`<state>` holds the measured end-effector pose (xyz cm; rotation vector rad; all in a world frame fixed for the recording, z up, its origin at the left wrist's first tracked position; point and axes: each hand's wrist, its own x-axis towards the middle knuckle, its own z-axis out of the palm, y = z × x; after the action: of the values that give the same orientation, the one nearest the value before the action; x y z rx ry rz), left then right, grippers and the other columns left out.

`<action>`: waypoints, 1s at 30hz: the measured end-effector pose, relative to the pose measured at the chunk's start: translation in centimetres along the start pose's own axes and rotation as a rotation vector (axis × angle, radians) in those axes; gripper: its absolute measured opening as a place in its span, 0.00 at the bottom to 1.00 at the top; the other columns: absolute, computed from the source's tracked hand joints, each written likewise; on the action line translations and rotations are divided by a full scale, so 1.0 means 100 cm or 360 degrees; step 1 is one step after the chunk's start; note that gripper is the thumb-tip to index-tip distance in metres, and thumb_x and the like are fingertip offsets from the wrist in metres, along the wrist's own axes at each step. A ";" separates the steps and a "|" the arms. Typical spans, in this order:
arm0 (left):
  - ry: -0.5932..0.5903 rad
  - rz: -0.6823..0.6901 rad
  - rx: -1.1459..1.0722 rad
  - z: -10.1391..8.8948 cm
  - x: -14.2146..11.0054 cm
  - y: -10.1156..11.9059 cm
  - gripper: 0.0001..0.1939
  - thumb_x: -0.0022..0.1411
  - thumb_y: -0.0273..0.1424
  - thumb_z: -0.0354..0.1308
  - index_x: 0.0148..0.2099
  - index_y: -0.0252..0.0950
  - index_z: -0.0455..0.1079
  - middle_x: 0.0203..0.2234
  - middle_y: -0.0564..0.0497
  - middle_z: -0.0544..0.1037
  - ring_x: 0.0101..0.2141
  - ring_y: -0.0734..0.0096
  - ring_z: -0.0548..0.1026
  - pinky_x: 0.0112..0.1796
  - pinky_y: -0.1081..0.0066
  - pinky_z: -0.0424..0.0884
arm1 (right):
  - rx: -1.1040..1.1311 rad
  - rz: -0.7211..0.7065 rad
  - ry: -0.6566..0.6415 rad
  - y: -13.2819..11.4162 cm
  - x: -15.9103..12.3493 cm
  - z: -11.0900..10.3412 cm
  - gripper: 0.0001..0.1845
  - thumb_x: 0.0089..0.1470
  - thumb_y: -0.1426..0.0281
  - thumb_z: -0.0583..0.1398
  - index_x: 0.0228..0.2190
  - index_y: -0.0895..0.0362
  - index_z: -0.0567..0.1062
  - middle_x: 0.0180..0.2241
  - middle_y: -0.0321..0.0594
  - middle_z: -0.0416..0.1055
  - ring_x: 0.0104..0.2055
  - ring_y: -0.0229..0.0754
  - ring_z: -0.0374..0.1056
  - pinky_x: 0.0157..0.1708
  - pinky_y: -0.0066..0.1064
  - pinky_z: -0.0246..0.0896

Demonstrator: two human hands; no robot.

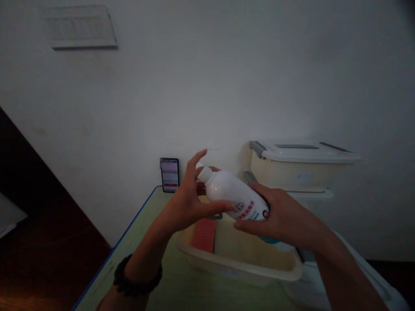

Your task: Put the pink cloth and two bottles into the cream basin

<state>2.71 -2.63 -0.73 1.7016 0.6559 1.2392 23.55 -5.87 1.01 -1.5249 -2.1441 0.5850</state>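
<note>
Against a dim grey wall (207, 86), a pale green tabletop (138, 226) bears a cream plastic basin (240, 264), a red textured sponge (203, 235) at its left. Above it, the right hand (283, 216) grasps the base of a tilted white plastic bottle (225, 188); the left hand (186, 198) holds it near the neck. The bottle is already lifted; in poor light, its white screw cap (205, 174) seems on.
</note>
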 end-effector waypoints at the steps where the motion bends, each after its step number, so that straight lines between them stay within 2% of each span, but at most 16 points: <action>1: -0.0058 0.0014 0.0106 -0.004 0.000 0.001 0.49 0.43 0.27 0.70 0.63 0.47 0.49 0.47 0.47 0.69 0.41 0.63 0.75 0.40 0.67 0.75 | -0.0092 -0.0028 0.0053 -0.001 -0.001 0.000 0.31 0.40 0.49 0.64 0.41 0.56 0.70 0.31 0.39 0.72 0.29 0.42 0.66 0.26 0.32 0.58; 4: -0.0237 0.0018 0.0366 -0.011 -0.001 0.004 0.38 0.43 0.30 0.70 0.56 0.45 0.58 0.50 0.49 0.66 0.44 0.65 0.73 0.43 0.69 0.73 | -0.0227 -0.0126 0.0102 -0.002 -0.003 0.001 0.28 0.41 0.52 0.65 0.41 0.54 0.71 0.32 0.38 0.72 0.31 0.43 0.67 0.28 0.33 0.58; 8: -0.0276 0.0025 0.0489 -0.013 -0.002 0.006 0.33 0.46 0.34 0.69 0.52 0.42 0.58 0.46 0.49 0.68 0.41 0.66 0.73 0.42 0.68 0.73 | -0.0238 -0.0157 0.0053 0.000 -0.003 0.001 0.26 0.41 0.52 0.64 0.40 0.53 0.71 0.30 0.36 0.72 0.29 0.42 0.66 0.26 0.32 0.57; 21: -0.0289 0.0168 0.0768 -0.014 -0.002 0.007 0.32 0.45 0.39 0.69 0.50 0.41 0.59 0.42 0.51 0.71 0.40 0.66 0.72 0.41 0.69 0.70 | -0.0217 -0.0185 -0.0073 0.003 -0.003 -0.002 0.28 0.41 0.48 0.64 0.39 0.53 0.71 0.29 0.35 0.71 0.28 0.41 0.67 0.25 0.32 0.58; 28: -0.0373 0.0164 0.0829 -0.012 0.001 0.001 0.32 0.48 0.40 0.67 0.51 0.40 0.58 0.44 0.50 0.70 0.43 0.66 0.71 0.46 0.68 0.67 | -0.0071 -0.0136 -0.0282 0.009 0.000 0.003 0.31 0.39 0.50 0.66 0.42 0.54 0.69 0.33 0.37 0.73 0.30 0.42 0.69 0.27 0.32 0.61; 30: -0.0340 0.0124 0.0764 -0.011 0.002 -0.003 0.33 0.50 0.41 0.66 0.54 0.40 0.56 0.46 0.48 0.69 0.43 0.67 0.71 0.44 0.69 0.69 | -0.0008 -0.0135 -0.0334 0.012 0.004 0.005 0.31 0.40 0.51 0.65 0.43 0.55 0.69 0.34 0.38 0.74 0.31 0.43 0.70 0.28 0.33 0.62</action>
<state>1.82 -1.93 -0.75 2.2368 0.8064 0.9796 24.01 -5.19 -0.03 -1.4218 -2.3542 0.7393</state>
